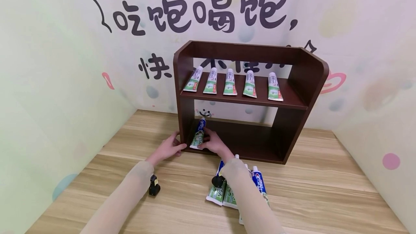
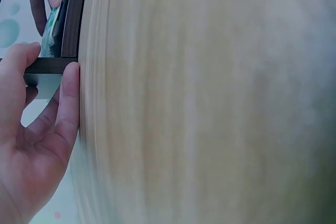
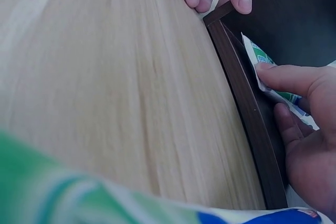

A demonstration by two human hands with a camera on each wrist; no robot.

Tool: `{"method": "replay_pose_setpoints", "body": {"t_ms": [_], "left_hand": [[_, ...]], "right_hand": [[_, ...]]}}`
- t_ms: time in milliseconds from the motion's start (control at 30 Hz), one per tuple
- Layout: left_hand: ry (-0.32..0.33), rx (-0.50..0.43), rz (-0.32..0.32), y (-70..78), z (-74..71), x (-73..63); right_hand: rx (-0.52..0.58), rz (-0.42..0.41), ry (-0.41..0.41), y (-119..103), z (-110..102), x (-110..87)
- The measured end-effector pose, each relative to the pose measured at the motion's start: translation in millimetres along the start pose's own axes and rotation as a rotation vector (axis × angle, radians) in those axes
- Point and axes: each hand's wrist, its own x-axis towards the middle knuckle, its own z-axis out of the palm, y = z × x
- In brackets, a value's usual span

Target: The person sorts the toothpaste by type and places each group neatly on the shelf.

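Note:
A blue and green toothpaste tube (image 1: 199, 134) lies at the left end of the lower board of a dark brown shelf (image 1: 247, 100), cap toward the back. My right hand (image 1: 212, 143) pinches its lower part; the right wrist view shows the thumb on top of the tube (image 3: 262, 59) and fingers at its side. At the shelf's lower left corner, my left hand (image 1: 169, 148) holds the side panel. In the left wrist view its thumb is on the inner side and its fingers (image 2: 67, 95) are outside the panel (image 2: 47, 65).
Several green and white toothpaste tubes (image 1: 229, 82) stand leaning in a row on the upper board. More Crest tubes (image 1: 259, 181) lie on the wooden table (image 1: 182, 198) in front of the shelf, partly hidden under my right forearm. A printed wall stands behind.

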Motion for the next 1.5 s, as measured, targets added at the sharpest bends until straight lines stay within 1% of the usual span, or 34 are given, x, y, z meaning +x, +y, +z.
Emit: {"method": "replay_pose_setpoints", "body": {"t_ms": [333, 500, 633, 767, 900, 1033, 1133, 1233, 1400, 1500], "left_hand": [[0.007, 0.024, 0.008, -1.1, -0.2, 1.2], [0.008, 0.042, 0.032, 0.4, -0.6, 0.4], [0.007, 0.035, 0.036, 0.0, -0.1, 0.4], [0.007, -0.012, 0.035, -3.3, 0.7, 1.5], [0.047, -0.011, 0.057, -3.0, 1.8, 2.5], [0.094, -0.025, 0.070, 1.7, 3.3, 1.7], [0.101, -0.075, 0.069, 3.5, 4.9, 0.5], [0.115, -0.103, 0.066, 4.3, 7.0, 0.3], [0.127, -0.102, 0.052, 2.8, 7.8, 0.4], [0.127, -0.102, 0.070, 1.5, 6.5, -1.7]], "right_hand": [[-0.011, -0.014, 0.022, -2.8, 2.8, -1.1], [-0.023, -0.013, 0.027, -3.7, 3.2, -2.1], [-0.022, -0.015, 0.031, -3.2, 3.4, -2.6], [-0.029, -0.016, 0.037, -1.4, 4.1, -1.1], [-0.038, -0.011, 0.042, -1.8, 4.1, -1.1], [-0.037, -0.012, 0.041, -3.1, 3.5, -2.2], [-0.039, -0.015, 0.041, -2.7, 3.3, -1.9], [-0.031, -0.014, 0.042, -2.7, 3.0, -1.9], [-0.030, -0.022, 0.039, -3.1, 3.1, -2.0], [-0.036, -0.034, 0.040, -3.0, 3.3, -2.7]]}}
